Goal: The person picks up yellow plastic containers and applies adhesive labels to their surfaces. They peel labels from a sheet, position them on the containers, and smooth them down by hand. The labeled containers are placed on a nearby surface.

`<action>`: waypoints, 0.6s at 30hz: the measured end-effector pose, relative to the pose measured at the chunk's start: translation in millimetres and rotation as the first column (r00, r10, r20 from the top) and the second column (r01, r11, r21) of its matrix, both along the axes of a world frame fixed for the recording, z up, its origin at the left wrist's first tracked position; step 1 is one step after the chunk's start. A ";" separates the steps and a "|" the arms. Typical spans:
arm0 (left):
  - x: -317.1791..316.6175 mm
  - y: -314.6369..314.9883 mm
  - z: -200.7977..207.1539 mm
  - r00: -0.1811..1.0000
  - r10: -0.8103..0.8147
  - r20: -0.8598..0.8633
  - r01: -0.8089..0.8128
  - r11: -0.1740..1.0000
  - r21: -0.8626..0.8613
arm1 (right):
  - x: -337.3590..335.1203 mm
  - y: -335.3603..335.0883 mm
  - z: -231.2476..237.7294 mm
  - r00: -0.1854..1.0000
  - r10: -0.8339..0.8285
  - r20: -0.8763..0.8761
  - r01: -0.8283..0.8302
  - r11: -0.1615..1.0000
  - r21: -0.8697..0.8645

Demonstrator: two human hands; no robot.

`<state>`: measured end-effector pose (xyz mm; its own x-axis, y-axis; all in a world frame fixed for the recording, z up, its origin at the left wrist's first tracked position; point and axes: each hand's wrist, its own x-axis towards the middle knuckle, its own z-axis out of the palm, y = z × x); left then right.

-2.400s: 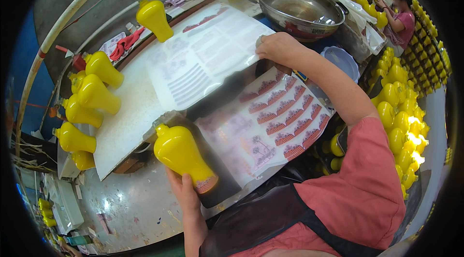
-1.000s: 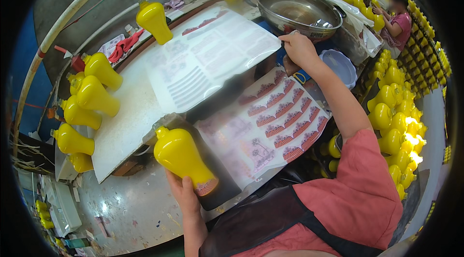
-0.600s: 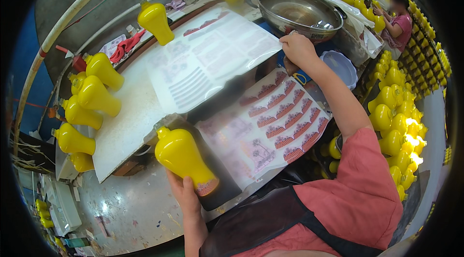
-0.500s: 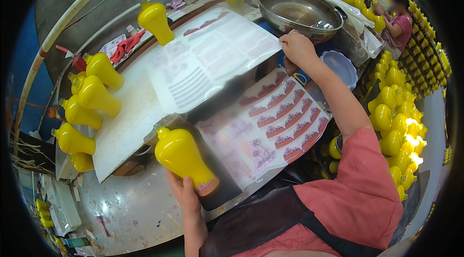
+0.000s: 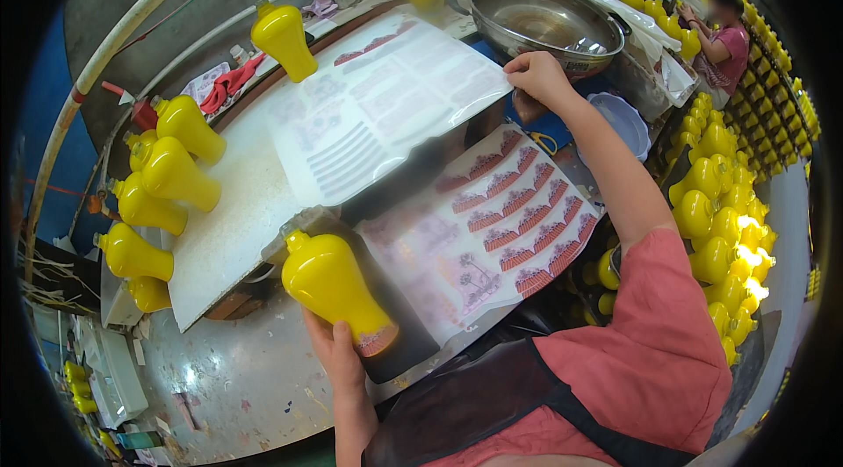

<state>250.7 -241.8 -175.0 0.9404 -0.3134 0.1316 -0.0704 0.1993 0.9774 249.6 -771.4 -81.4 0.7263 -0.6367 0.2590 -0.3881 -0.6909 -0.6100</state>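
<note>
- A yellow vase (image 5: pixel 325 278) is tilted in the left hand (image 5: pixel 337 351), its neck toward 11 o'clock and its foot toward 5; a reddish printed band shows round that foot.
- The left hand grasps the vase low on the body, thumb on the near side, just beside the band. The right hand (image 5: pixel 539 79), at 1 o'clock from the vase, has its fingertips drawn together at the corner of a translucent sheet (image 5: pixel 378 103); I cannot tell whether they pinch the film.
- The glossy vase could slip, since only one hand supports it. The band could smear or shift, if not firmly set, should the thumb drag across it. The sheet could crease if its corner were tugged sharply.
- A printed sheet (image 5: pixel 479 243) with curved red strips lies between 2 and 3 o'clock; the right forearm passing near it could rub its edge.
- The translucent sheet rests on a white board (image 5: pixel 230 197); a group of yellow vases (image 5: pixel 180 173) stands at 10 o'clock on its left side.
- At 8 o'clock spreads a stained metal table (image 5: pixel 237 379).
- Farther out: a steel pan (image 5: pixel 505 15) at 1 o'clock, a seated co-worker (image 5: pixel 727 50) at 2, and massed yellow vases (image 5: pixel 724 226) below that co-worker.
</note>
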 end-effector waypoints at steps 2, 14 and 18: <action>-0.1 -0.1 0.0 1.000 0.000 0.007 0.000 1.000 -0.004 | 2.9 -5.9 -0.2 1.000 -0.009 0.004 0.008 0.997 0.082; -1.0 0.7 -0.4 1.000 0.007 0.004 -0.007 1.000 0.004 | 7.4 -2.4 9.5 0.997 0.044 -0.064 -0.037 0.994 0.098; -0.8 1.7 -2.2 1.000 0.019 0.007 -0.019 0.999 0.029 | -3.3 19.1 15.5 0.971 0.200 -0.127 -0.218 0.965 -0.148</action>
<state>249.9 -240.1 -177.3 0.9455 -0.2989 0.1289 -0.0803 0.1696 0.9822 246.3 -752.3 -65.9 0.8685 -0.4245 0.2558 -0.2830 -0.8485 -0.4472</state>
